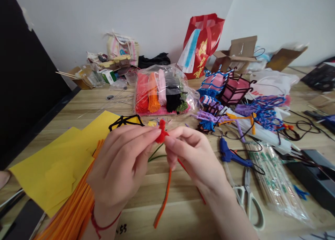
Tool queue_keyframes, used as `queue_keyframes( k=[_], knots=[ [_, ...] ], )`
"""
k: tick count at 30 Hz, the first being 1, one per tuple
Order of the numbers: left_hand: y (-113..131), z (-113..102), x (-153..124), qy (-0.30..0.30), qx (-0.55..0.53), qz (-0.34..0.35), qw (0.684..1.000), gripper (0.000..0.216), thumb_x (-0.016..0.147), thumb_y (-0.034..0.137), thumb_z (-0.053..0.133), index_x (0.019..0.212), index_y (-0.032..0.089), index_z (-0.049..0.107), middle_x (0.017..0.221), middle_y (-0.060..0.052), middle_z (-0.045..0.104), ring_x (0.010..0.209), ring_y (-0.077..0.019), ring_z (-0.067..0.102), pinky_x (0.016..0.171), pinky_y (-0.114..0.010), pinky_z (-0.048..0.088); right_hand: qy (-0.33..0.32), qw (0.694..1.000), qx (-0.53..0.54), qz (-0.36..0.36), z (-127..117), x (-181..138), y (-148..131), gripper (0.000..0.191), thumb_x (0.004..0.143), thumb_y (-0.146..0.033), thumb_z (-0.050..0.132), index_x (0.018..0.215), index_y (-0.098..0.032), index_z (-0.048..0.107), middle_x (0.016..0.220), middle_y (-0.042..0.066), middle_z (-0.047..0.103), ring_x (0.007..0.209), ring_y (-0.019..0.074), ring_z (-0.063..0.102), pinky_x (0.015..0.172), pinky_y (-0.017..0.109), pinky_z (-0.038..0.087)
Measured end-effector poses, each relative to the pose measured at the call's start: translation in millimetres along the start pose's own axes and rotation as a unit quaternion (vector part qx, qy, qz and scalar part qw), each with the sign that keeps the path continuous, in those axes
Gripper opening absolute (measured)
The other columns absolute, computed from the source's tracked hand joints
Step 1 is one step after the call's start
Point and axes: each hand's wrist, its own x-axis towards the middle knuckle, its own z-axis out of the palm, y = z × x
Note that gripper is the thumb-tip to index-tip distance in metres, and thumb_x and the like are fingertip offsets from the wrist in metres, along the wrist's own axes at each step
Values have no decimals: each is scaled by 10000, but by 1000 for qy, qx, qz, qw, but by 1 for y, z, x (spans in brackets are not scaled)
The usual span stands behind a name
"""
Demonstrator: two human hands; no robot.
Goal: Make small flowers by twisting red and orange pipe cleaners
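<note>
Above the pale wooden table (141,212), the left hand (124,156) and the right hand (192,151) both pinch a small red fuzzy piece (161,134) between them. Its knobbed top looks shaped, so the forming seems partly done; whether anything is fastened, I cannot tell. A long orange fuzzy stem (164,200) and a thin red strand (200,193) below appear unshaped, while a pink-panelled, dark-framed lantern (236,88) stands assembled farther back.
</note>
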Motion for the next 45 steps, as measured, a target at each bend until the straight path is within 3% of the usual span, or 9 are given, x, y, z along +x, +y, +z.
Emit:
queue_keyframes(
  k=[3, 8, 11, 14, 18, 23, 29, 38, 45],
  knots=[
    [3, 0, -1, -2, 39, 45, 998, 365, 930, 5, 678, 1236, 200, 717, 1109, -53, 816, 1023, -205, 764, 978, -342, 610, 77, 968, -170, -169, 4, -7, 3, 110, 855, -130, 782, 802, -197, 714, 688, -36, 674, 519, 77, 609, 483, 180, 518],
    [7, -3, -5, -21, 90, 74, 993, 317, 941, -16, 651, 1236, 84, 714, 1145, -125, 793, 1064, -234, 734, 1024, -368, 561, 62, 791, -453, -406, -2, -10, 10, 173, 924, -19, 669, 945, -190, 685, 890, 27, 668, 765, 120, 636, 658, 228, 556],
    [9, -3, -7, -35, 115, 81, 989, 273, 982, 29, 608, 1232, 68, 712, 1147, -144, 785, 1042, -262, 729, 1003, -402, 558, 34, 692, -556, -459, -8, -7, 9, 182, 974, -10, 594, 919, -175, 647, 874, 61, 661, 776, 153, 635, 660, 266, 547],
    [11, 2, -6, -51, 127, 76, 988, 264, 990, 44, 588, 1225, 88, 699, 1126, -140, 787, 1020, -275, 730, 979, -420, 569, 8, 653, -602, -459, -11, -4, 7, 228, 992, -2, 549, 872, -176, 634, 822, 65, 652, 768, 174, 645, 657, 289, 542],
    [14, 9, -2, -20, 27, -91, 995, 231, 989, 87, 616, 1144, 237, 700, 1044, -29, 792, 960, -199, 753, 916, -343, 621, 46, 762, -500, -409, -10, 0, 5, 139, 963, -57, 653, 934, -187, 691, 871, 38, 690, 729, 135, 645, 627, 250, 547],
    [20, 12, 4, 33, -186, -311, 931, 77, 951, 185, 709, 961, 260, 727, 925, 41, 799, 850, -142, 781, 796, -236, 664, 71, 887, -350, -292, -4, -1, 3, 131, 938, -97, 727, 917, -222, 761, 907, 26, 769, 832, 155, 718, 670, 252, 579],
    [22, 12, -1, 63, -177, -328, 926, 62, 900, 208, 773, 904, 270, 766, 868, 37, 805, 782, -153, 777, 741, -254, 663, 73, 862, -383, -324, -1, -7, 4, 148, 954, -90, 699, 975, -225, 758, 927, 40, 753, 864, 169, 713, 720, 286, 598],
    [12, 18, -14, 12, -81, -285, 955, 63, 959, 318, 719, 1002, 292, 758, 954, 18, 807, 844, -192, 769, 791, -338, 628, 88, 710, -541, -442, -2, -2, 22, 190, 1007, -49, 582, 1107, -170, 688, 1016, 108, 704, 905, 175, 701, 778, 295, 626],
    [11, 12, -1, 53, -163, -340, 925, 34, 923, 308, 782, 920, 292, 813, 838, 37, 815, 693, -145, 755, 637, -235, 643, 102, 863, -361, -338, 0, 8, 25, 128, 993, -132, 632, 968, -216, 725, 914, 43, 732, 826, 165, 696, 682, 285, 590]
  ],
)
